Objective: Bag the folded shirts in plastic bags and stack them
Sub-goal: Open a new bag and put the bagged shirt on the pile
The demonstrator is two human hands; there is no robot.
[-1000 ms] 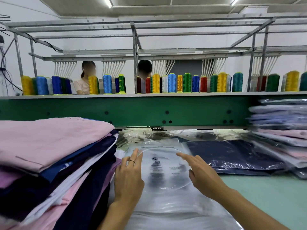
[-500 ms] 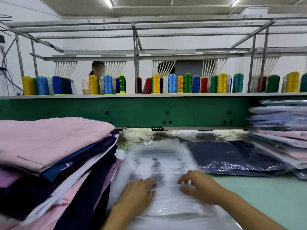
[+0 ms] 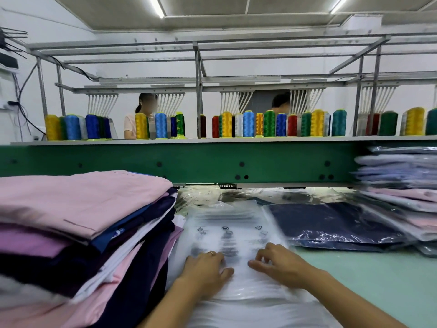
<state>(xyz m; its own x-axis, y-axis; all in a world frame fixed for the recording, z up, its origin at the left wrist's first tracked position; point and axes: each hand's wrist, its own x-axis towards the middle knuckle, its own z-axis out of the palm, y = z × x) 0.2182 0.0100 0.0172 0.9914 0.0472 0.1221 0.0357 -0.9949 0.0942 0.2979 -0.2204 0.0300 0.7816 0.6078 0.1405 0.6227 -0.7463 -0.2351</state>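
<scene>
A pile of clear plastic bags (image 3: 227, 230) with black printed marks lies flat in front of me. My left hand (image 3: 205, 268), with a ring on one finger, and my right hand (image 3: 276, 263) sit side by side on its near part. Both have fingers curled and thumbs turned inward, pinching the top bag's film. To the left rises a tall stack of folded unbagged shirts (image 3: 82, 204) in pink, navy, blue and white. A bagged navy shirt (image 3: 331, 221) lies to the right of the bags. Further right is a stack of bagged shirts (image 3: 402, 185).
The pale green table (image 3: 378, 280) shows at the right front. A green machine beam (image 3: 212, 162) crosses behind the work area, with rows of coloured thread cones (image 3: 246, 124) on its shelf. Two people stand beyond the cones.
Both hands drew back toward me from the far part of the bag pile, and their straight fingers curled down onto the top bag. A person behind the cones moved right.
</scene>
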